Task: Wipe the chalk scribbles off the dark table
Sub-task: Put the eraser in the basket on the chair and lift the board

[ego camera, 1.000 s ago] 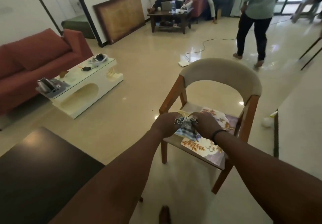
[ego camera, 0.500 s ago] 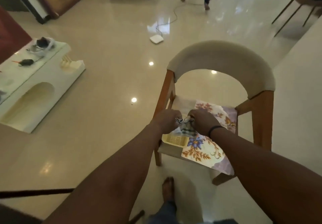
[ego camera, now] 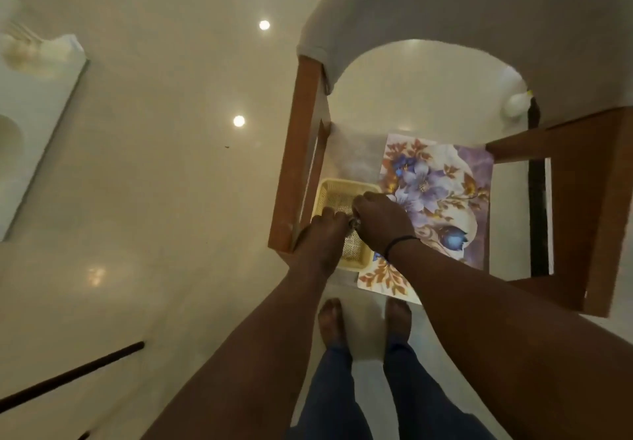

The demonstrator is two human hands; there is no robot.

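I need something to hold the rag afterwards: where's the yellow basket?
Head view, centre: the basket sits on the chair seat's left edge, beside the floral mat, partly under both hands.

Legible text, labels, brands, numbers, signs: none. The floral sheet [ego camera: 442,196] on the chair seat, right of centre in the frame, carries a printed pattern of purple and blue flowers with brown leaves only, no lettering. The pale yellow mesh basket [ego camera: 337,193] just left of it, at centre, shows no label or mark. The white furniture at the left edge is blurred; nothing on it can be read.
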